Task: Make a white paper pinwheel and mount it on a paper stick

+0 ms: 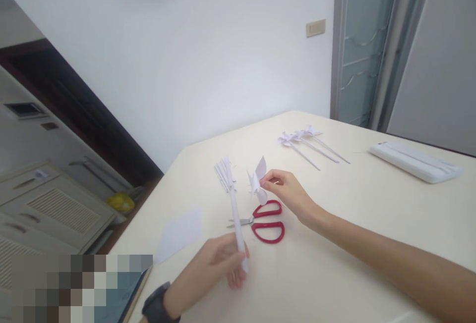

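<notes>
Between the thumb and fingers of my left hand [223,258] is a white rolled paper stick [237,219], tilted up and away from me. My right hand [280,187] pinches a white folded paper pinwheel [257,180] close to its middle. The stick's upper end and the pinwheel are apart. Below the pinwheel, scissors [268,221] with red handles lie on the table, their blades partly behind the stick. Several more paper sticks [222,177] lie just beyond the held one. A white paper sheet [178,234] lies left of the scissors.
Three pinwheels on sticks [307,149] lie toward the back of the cream table [334,253]. A white, flat, long pack [414,162] rests at the right. The wall [223,65] stands behind the table; the table's left edge drops toward cabinets [63,204].
</notes>
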The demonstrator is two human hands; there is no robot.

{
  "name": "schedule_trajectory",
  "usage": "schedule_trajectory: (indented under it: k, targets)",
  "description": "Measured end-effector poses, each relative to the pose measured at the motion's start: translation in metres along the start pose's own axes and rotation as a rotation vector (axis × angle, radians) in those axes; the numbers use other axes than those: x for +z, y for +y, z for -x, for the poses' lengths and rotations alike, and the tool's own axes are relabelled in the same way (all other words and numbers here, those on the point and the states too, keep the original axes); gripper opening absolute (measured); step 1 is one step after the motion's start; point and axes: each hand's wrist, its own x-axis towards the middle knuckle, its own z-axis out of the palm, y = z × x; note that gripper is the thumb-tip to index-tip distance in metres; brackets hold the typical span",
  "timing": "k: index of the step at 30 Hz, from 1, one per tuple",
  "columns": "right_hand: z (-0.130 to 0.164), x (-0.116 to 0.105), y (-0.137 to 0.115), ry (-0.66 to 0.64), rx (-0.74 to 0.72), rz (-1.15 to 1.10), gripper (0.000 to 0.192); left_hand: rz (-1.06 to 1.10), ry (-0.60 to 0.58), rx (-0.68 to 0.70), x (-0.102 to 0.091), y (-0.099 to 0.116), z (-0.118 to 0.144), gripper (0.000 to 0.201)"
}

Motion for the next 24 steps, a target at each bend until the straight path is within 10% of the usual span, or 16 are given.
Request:
schedule_trajectory:
  k: [24]
  targets:
    - [0.000, -0.003, -0.022, -0.047, -0.113, -0.065, 0.011, 0.057, -0.098, 0.058, 0.020, -0.043, 0.000, 0.025]
